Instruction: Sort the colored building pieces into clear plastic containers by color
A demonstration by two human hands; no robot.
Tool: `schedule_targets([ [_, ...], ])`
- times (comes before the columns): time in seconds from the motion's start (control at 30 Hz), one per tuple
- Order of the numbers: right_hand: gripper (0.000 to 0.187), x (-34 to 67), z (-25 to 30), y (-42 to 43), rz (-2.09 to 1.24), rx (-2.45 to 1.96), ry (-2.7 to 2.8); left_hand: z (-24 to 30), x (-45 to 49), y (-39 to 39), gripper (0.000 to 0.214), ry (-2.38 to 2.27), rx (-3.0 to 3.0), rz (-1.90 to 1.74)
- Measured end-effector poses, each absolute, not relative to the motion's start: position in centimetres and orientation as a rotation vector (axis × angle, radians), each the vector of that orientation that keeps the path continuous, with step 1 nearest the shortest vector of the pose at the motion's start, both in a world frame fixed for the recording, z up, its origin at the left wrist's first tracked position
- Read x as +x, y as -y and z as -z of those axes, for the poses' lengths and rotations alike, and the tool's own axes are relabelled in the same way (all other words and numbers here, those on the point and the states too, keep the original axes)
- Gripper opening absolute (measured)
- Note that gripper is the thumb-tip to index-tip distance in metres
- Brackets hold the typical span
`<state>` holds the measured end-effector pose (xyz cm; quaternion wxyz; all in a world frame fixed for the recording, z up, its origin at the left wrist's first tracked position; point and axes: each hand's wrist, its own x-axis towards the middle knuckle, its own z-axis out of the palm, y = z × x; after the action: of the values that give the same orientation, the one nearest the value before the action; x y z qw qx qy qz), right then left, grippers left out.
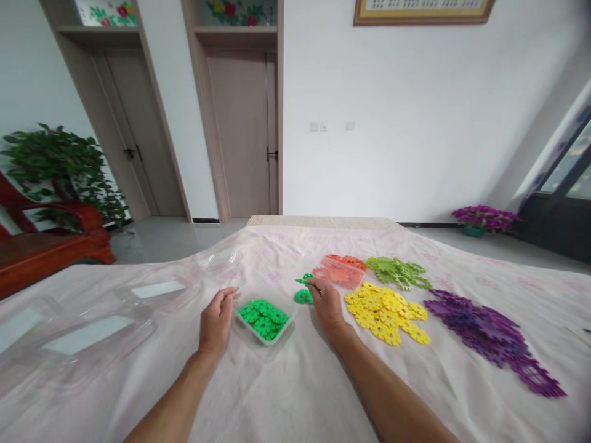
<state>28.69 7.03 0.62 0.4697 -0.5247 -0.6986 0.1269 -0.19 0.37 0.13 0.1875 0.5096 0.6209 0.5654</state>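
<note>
A clear plastic container point(269, 340) filled with green notched discs point(264, 317) stands on the cloth in front of me. At its left rim is my left hand point(216, 321), with thumb and fingers closed on the edge. My right hand point(327, 303) pinches a green disc point(303, 280) just beyond the container's right side. Below that disc, another green disc point(302, 296) lies on the cloth. Right of my right hand spreads a pile of yellow discs point(381, 307). Behind it, orange-red pieces point(339, 271) lie in and around a second clear container.
Light green pieces point(397, 272) and a long purple heap point(484, 332) lie to the right. Several transparent boxes or lids with white labels point(87, 334) are spread over the left side. All rest on a wrinkled pale pink tablecloth point(258, 394).
</note>
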Motion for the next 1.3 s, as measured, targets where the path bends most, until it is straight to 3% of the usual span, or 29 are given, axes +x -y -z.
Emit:
schedule_targets([
  [0.23,0.028,26.0,-4.3,-4.1,-0.474,-1.036,1.755,-0.4,0.0,-0.2,0.037,-1.733,1.449,-1.63],
  [0.37,0.04,24.8,-5.4,-2.6,-0.48,-0.976,2.014,-0.4,0.0,-0.1,0.038,-1.748,1.468,-1.624],
  [0.47,0.045,25.8,-4.6,-3.2,-0.464,-1.099,2.01,-0.3,-0.1,-0.1,0.038,-1.748,1.471,-1.633],
  [0.67,0.031,29.6,-3.1,-5.3,-0.163,-1.596,2.051,0.0,-0.2,-0.4,0.038,-1.732,1.451,-1.632],
  [0.83,0.04,29.9,-3.3,-5.1,-0.156,-1.822,2.097,0.1,-0.3,-0.4,0.039,-1.748,1.455,-1.606],
  [1.3,0.029,28.6,-2.2,-5.5,-0.292,-1.765,2.041,0.0,-0.3,-0.4,0.04,-1.728,1.462,-1.617],
])
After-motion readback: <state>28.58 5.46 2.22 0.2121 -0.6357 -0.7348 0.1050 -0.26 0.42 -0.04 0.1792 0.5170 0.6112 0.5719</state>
